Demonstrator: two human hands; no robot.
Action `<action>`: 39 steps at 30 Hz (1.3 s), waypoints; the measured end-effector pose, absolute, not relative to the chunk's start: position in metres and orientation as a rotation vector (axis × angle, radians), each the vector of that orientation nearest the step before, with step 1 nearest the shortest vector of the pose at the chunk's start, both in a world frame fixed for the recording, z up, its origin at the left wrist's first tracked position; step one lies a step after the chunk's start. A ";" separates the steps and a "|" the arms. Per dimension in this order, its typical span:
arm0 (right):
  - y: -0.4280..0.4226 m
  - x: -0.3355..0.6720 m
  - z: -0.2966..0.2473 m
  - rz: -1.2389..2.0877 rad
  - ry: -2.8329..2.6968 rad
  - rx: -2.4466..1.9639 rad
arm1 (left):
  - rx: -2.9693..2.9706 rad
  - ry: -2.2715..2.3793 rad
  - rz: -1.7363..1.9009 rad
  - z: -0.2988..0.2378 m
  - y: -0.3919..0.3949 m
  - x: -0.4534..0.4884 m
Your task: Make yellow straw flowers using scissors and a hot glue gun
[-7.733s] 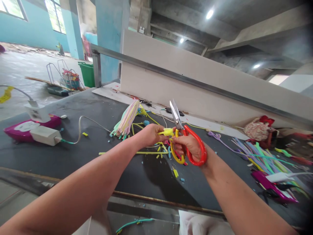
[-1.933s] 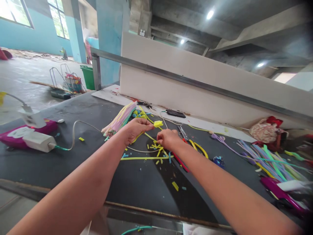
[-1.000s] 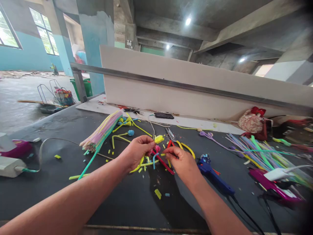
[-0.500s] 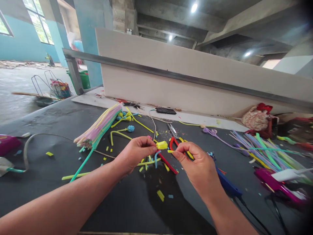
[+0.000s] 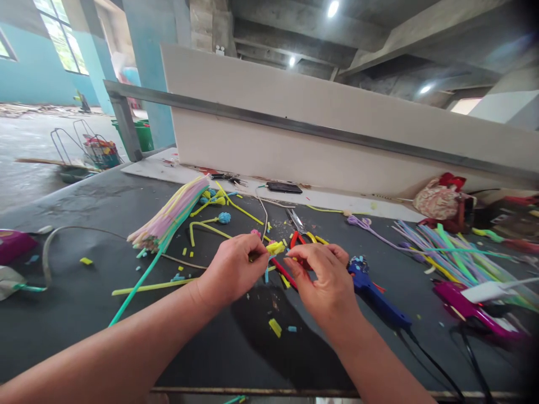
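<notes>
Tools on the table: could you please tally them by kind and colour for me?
Scissors: 1
Blue glue gun: 1
Magenta glue gun: 1
Total: 3
The magenta thing at the left edge is too cut off to name, so it is not counted.

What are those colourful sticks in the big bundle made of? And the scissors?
Bundle of sticks: probably pipe cleaners, soft matte fuzz over wire. The loose yellow stick beside it keeps its bent shape, though the fuzz is too small to confirm.
Scissors: the shiny grey blades look like metal, and the glossy red and yellow handles look like plastic.
</notes>
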State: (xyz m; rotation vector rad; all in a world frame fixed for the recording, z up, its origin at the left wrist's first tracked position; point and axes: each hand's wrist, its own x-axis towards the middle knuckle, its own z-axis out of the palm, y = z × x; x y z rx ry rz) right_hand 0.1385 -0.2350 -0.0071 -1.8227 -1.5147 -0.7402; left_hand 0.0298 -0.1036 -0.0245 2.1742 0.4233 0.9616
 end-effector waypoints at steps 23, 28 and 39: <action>-0.236 0.140 -0.008 -0.402 -1.214 -1.820 | 1.783 0.463 0.686 -0.018 -0.111 0.033; -0.244 0.153 -0.006 0.050 -0.846 -1.740 | 1.502 0.383 0.521 -0.013 -0.111 0.031; -0.239 0.129 -0.005 -0.565 -1.236 -1.805 | 1.467 0.366 0.516 -0.025 -0.109 0.034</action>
